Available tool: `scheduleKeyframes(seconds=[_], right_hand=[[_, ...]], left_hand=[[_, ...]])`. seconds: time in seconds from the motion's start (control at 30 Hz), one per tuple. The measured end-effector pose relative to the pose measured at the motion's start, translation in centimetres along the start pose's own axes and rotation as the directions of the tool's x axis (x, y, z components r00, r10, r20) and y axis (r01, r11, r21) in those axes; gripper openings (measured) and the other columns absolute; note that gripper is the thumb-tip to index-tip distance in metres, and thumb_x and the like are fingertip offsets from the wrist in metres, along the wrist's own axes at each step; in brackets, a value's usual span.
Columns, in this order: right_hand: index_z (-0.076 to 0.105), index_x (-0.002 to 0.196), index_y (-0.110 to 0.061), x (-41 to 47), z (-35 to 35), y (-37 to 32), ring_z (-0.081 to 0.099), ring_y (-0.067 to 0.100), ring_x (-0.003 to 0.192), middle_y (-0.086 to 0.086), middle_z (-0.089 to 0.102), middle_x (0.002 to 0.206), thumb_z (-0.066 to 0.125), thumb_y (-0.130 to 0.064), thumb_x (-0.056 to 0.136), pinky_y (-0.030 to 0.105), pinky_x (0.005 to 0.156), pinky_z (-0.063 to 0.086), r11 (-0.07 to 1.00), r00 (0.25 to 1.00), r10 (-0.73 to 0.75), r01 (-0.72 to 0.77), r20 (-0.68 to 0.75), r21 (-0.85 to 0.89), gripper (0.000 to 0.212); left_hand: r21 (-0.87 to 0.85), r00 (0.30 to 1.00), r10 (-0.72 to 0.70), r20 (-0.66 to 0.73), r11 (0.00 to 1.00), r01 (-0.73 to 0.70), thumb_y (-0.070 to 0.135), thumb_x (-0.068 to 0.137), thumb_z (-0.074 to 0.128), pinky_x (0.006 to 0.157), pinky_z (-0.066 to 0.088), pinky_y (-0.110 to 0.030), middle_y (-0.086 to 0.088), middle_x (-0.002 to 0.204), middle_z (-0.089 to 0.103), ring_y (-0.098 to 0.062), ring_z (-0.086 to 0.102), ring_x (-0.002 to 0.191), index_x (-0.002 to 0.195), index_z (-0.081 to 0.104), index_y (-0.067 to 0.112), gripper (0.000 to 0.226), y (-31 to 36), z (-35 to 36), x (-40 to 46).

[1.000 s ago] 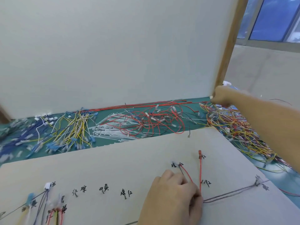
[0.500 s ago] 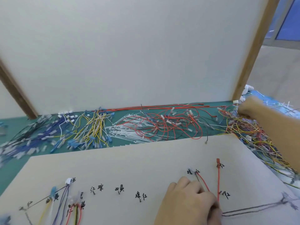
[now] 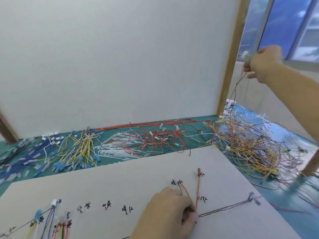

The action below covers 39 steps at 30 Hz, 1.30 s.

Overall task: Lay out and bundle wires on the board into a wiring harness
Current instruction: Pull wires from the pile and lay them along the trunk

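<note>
A white layout board [image 3: 120, 180] with handwritten labels lies in front of me. My left hand [image 3: 165, 216] rests on it with fingers curled, pinching the junction where red wires [image 3: 197, 188] and a dark wire run [image 3: 224, 208] meet. My right hand [image 3: 264, 64] is raised at the upper right, gripping a thin dark wire [image 3: 233, 94] with a white connector at its top. That wire hangs down into the tangled yellow and brown pile [image 3: 250, 147]. More laid wires [image 3: 50, 221] sit at the board's lower left.
Behind the board on the green mat [image 3: 196, 142] lie piles of blue wires [image 3: 25, 157], yellow and white wires [image 3: 81, 147], white cable ties [image 3: 114, 149] and red wires [image 3: 155, 140]. A white upright panel [image 3: 120, 57] with a wooden post [image 3: 229, 66] stands behind.
My right hand has risen from the tangled pile at the right, pulling a dark wire up with it. My left hand stays on the junction on the board.
</note>
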State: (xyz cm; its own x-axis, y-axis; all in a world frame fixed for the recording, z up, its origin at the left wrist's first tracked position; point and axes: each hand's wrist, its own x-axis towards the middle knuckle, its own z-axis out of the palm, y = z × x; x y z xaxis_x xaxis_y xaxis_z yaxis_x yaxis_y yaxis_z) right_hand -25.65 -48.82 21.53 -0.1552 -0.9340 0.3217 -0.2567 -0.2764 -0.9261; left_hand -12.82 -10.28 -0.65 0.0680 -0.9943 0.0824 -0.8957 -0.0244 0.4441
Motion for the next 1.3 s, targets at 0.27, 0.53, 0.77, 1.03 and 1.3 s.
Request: scheduleKeyframes(seconds=[0.27,0.53,0.77,1.03,1.3], right_hand=[[0.071,0.102,-0.022,-7.1,-2.3,-4.9,0.042,0.006,0.053,-0.015,0.055,0.066,0.039,-0.012,0.096,0.014,0.045,0.029,0.863,0.864,-0.501,0.504,0.051,-0.049,0.035],[0.062,0.099,-0.033,-15.6,-1.5,1.0,0.037,0.005,0.048,-0.008,0.051,0.054,0.054,-0.03,0.089,0.026,0.047,0.033,0.729,0.549,-0.628,0.664,0.551,0.168,0.013],[0.064,0.099,-0.047,-15.5,-3.3,5.2,0.049,0.006,0.06,-0.009,0.057,0.064,0.052,-0.049,0.085,0.031,0.06,0.043,0.911,0.642,-0.412,0.272,0.646,0.311,0.019],[0.065,0.089,-0.025,-13.0,-3.1,12.3,0.057,0.008,0.078,-0.001,0.065,0.09,0.064,0.003,0.084,0.026,0.075,0.05,0.8,0.751,-0.453,0.58,0.481,-0.151,0.029],[0.051,0.135,-0.018,-11.1,-0.9,12.9,0.05,0.032,0.12,0.009,0.054,0.135,0.066,-0.003,0.086,0.037,0.096,0.043,0.799,0.814,-0.581,0.569,-0.009,-0.197,0.053]], left_hand=[[-0.126,0.971,-0.053,-0.232,0.992,0.024,0.052,0.096,0.058,0.094,0.048,-0.022,0.029,0.111,0.064,0.01,0.058,0.104,0.132,0.057,0.043,0.036,3.0,-6.1,0.8],[-0.631,0.907,-0.156,-0.391,0.763,-0.141,0.043,0.095,0.07,0.06,0.06,-0.033,-0.005,0.091,0.075,-0.015,0.076,0.067,0.12,0.066,0.013,0.04,7.0,-13.7,12.1],[-0.678,0.966,-0.124,-0.226,0.732,-0.065,0.028,0.103,0.062,0.051,0.057,-0.03,-0.006,0.082,0.069,-0.017,0.071,0.06,0.102,0.065,0.002,0.027,7.6,-13.5,14.4],[-0.38,0.788,-0.016,-0.616,0.882,-0.279,0.022,0.106,0.05,0.055,0.057,-0.04,-0.004,0.076,0.071,-0.022,0.073,0.055,0.095,0.056,0.008,0.019,9.9,-19.1,14.0],[-0.509,0.677,-0.134,-0.724,0.766,-0.393,0.021,0.109,0.043,0.059,0.059,-0.039,-0.007,0.079,0.068,-0.024,0.074,0.06,0.095,0.05,0.011,0.019,10.6,-23.6,14.5]])
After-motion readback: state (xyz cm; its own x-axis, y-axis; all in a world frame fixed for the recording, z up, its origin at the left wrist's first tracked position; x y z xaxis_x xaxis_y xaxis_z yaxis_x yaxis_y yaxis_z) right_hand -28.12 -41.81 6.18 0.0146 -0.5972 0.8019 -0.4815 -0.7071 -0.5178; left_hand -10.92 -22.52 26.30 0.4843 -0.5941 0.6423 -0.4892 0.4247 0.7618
